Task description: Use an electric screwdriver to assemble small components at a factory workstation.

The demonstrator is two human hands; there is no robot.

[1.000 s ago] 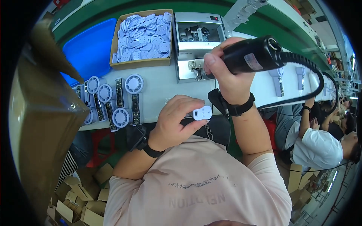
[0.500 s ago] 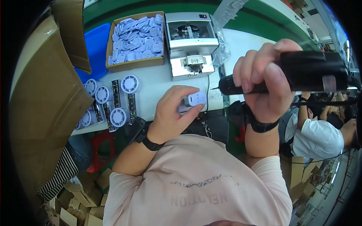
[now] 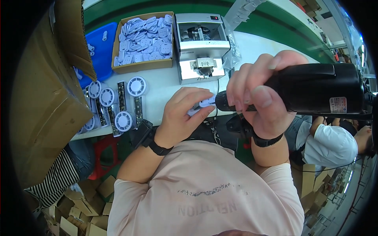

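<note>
Black plastic encases the thick cylindrical power screwdriver point(image 3: 323, 88) gripped by the right hand point(image 3: 269, 106), its narrower nose pointing left at a small pale lavender plastic device point(image 3: 206, 101) with a rounded end. The left hand point(image 3: 179, 116) grasps that device between thumb and fingers, near the front edge of the white table point(image 3: 159, 94); whether the bit touches it cannot be made out. Beyond stands a silver metal machine point(image 3: 202, 48), beside a shallow brown cardboard box point(image 3: 142, 67) filled with pale lavender plates. Farther left, round-headed lavender fan units point(image 3: 123, 121) with bare circuit boards lie close together.
</note>
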